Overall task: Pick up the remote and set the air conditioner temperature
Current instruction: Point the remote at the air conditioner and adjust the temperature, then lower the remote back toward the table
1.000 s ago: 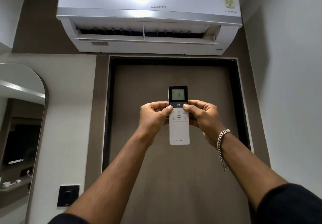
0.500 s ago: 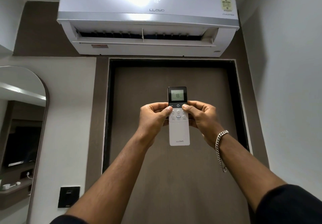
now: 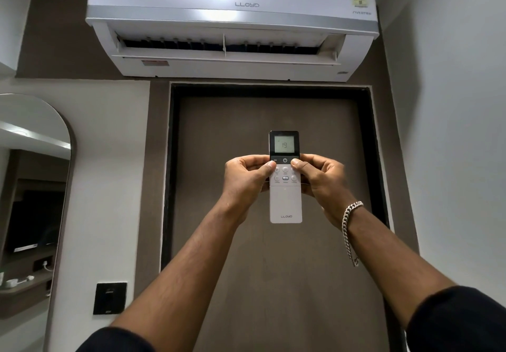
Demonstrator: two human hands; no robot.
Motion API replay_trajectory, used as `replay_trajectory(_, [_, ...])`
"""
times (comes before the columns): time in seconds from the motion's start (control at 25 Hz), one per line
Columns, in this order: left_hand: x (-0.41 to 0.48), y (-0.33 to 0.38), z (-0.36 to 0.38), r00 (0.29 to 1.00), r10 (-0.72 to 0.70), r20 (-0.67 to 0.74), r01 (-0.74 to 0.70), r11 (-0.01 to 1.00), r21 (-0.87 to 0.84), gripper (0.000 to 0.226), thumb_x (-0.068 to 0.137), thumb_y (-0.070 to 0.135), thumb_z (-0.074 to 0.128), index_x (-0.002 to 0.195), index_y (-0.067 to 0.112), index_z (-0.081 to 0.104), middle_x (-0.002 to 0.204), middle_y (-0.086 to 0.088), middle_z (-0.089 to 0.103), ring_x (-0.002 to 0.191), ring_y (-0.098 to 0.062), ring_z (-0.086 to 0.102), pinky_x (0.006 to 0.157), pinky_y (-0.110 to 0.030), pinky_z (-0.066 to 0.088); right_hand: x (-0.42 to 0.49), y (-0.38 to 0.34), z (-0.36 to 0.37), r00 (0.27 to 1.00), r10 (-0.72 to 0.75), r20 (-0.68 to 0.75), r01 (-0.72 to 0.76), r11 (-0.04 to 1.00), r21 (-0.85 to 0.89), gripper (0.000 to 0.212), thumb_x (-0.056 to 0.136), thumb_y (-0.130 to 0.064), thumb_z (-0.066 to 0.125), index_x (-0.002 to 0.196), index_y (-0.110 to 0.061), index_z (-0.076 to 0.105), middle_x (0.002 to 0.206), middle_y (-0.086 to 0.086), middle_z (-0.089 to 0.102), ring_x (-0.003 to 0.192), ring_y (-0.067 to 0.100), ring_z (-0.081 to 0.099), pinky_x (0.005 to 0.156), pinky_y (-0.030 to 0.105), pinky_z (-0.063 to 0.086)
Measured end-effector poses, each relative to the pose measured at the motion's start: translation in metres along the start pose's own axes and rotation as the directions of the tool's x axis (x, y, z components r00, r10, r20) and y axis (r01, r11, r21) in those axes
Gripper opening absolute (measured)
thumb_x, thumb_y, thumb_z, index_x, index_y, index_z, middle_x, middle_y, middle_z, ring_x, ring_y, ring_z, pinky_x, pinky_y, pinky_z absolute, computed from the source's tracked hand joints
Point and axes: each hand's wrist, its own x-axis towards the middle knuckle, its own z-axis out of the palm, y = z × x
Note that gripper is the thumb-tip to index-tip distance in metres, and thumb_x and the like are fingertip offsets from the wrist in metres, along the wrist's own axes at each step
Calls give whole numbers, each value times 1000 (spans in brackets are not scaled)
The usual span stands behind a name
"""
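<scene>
1. The person holds the remote (image 3: 285, 187) up in the air with both arms stretched out. It sits in front of the brown door (image 3: 273, 269) and below the air conditioner (image 3: 232, 23) on the wall.
2. The remote stands straight up with its top end toward the air conditioner. That is likely so the signal can reach it.
3. The left hand (image 3: 246, 180) curls around the left side of the remote. Its thumb rests on the buttons near the top left.
4. The right hand (image 3: 320, 184) curls around the right side. Its thumb presses near the top right buttons. A silver chain (image 3: 349, 228) hangs on that wrist.
5. Two hands keep the remote steady, so each thumb can reach its own buttons.
6. The little screen on the remote shows 19. The air conditioner front shows 18. So the two do not match yet.
7. The person is likely in the middle of picking a number. The picking up part is done.
</scene>
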Motion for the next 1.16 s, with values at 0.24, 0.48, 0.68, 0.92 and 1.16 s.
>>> replay_trajectory(0.24, [-8,-13,9,999,-38,28,38,999,-12,21,84,14,67,102,4,64,97,-14,73,85,-21,73,67,-28,61,-8,10,-12,999,30,-37,-31,999,-42,40,85,-16,69,121,0,59,101,14,73,80,19,72,67,28,61])
replay_trajectory(0.48, [-48,-67,35,977,-163,136,158,986,48,16,86,14,64,101,7,65,96,-10,72,87,-19,73,71,-32,61,-62,54,-51,979,160,-129,-170,983,-76,30,86,-15,67,112,-1,64,97,11,76,85,20,75,68,29,62])
replay_trajectory(0.68, [-117,-150,86,877,-392,280,364,920,148,22,86,14,64,106,4,63,103,-11,71,92,-19,71,72,-31,61,-146,123,-117,881,347,-323,-393,915,-88,22,87,-12,65,107,-2,68,97,13,76,86,24,74,76,38,62])
replay_trajectory(0.92, [-252,-262,193,560,-676,479,626,724,290,7,86,6,63,92,8,67,93,-9,72,84,-19,70,60,-21,58,-297,196,-241,592,561,-578,-726,683,-82,18,88,-16,65,104,-10,67,106,13,75,89,20,74,76,37,62])
replay_trajectory(1.16, [-438,-358,305,168,-816,553,687,499,529,16,85,5,63,99,3,70,100,-15,74,89,-30,71,81,-48,59,-475,255,-354,167,594,-787,-876,456,158,8,87,-8,65,88,-15,67,99,15,73,74,14,72,66,33,62])
